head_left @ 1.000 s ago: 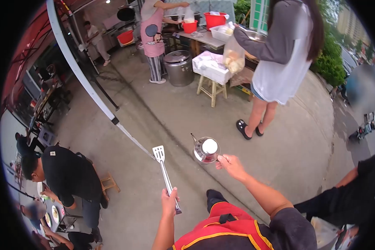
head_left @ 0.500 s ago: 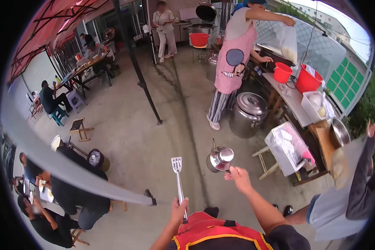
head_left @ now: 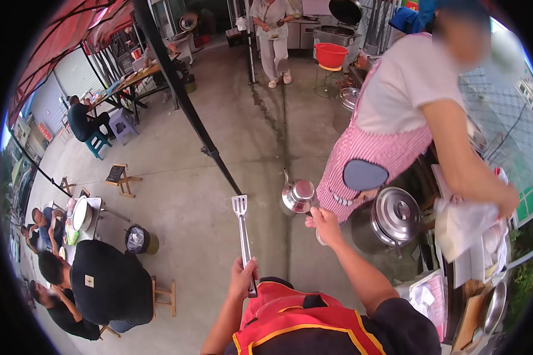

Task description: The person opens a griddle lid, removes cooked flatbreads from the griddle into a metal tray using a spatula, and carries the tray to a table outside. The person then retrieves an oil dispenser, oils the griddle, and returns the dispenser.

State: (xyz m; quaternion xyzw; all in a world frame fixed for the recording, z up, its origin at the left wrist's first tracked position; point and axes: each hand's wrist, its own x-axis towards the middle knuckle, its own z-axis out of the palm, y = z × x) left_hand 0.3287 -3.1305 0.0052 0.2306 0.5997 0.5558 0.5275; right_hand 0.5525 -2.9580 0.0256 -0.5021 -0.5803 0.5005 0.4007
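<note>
A metal slotted turner [head_left: 243, 228] stands nearly upright in my left hand [head_left: 241, 278], its slotted head pointing away from me. The fingers are wrapped round the lower end of its handle. In my right hand [head_left: 324, 226] is the handle of a shiny metal kettle [head_left: 297, 196]. A thin spout rises on the kettle's far side, and its lid faces up. Both things are held in the air over the concrete floor, apart from each other. I wear a red apron [head_left: 290, 303] with yellow edging.
Close on the right, a co-worker in a pink striped apron [head_left: 376, 151] holds a whitish plastic bag [head_left: 465, 228]. Beside them stands a large lidded steel pot [head_left: 394, 216]. A black pole [head_left: 189, 112] slants ahead. Left are a waste bin [head_left: 141, 239], a wooden stool [head_left: 122, 177] and seated people.
The co-worker has come nearer, bringing the plastic bag lower and to the right. My view has shifted forward. Both hands keep hold of the turner and the kettle.
</note>
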